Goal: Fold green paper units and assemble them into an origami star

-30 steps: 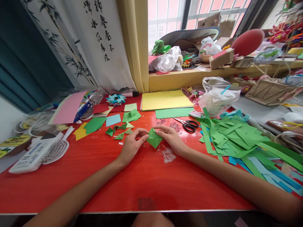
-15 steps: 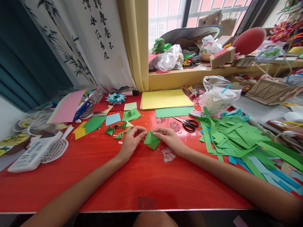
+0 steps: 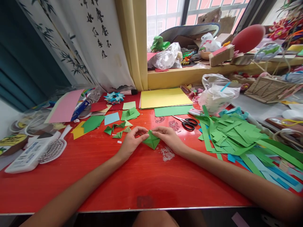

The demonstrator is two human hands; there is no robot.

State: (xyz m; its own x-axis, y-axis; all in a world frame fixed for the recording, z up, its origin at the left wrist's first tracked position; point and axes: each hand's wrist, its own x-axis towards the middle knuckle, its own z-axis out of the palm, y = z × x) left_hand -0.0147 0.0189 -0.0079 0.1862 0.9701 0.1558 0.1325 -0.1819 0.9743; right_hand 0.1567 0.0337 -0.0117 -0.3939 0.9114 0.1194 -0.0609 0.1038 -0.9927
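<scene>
A small green square of paper (image 3: pixel 151 141) with diagonal creases is held between my two hands above the red table (image 3: pixel 106 186). My left hand (image 3: pixel 132 140) pinches its upper left edge between thumb and fingers. On the other side, the thumb and fingers of my right hand (image 3: pixel 168 138) grip the upper right edge. Several small folded green paper pieces (image 3: pixel 118 128) lie just beyond my left hand. Behind them sits a stack of green paper squares (image 3: pixel 130 114).
Black-handled scissors (image 3: pixel 188 123) lie beyond my right hand. A heap of green paper strips (image 3: pixel 234 134) covers the right side. Yellow sheets (image 3: pixel 165 97) lie at the back, near a blue folded-paper ring (image 3: pixel 114 97). A hairbrush (image 3: pixel 53 150) rests at left.
The green paper is now opened flatter, showing its crossing creases, and my left fingers have closed in on its edge. The view has shifted slightly.
</scene>
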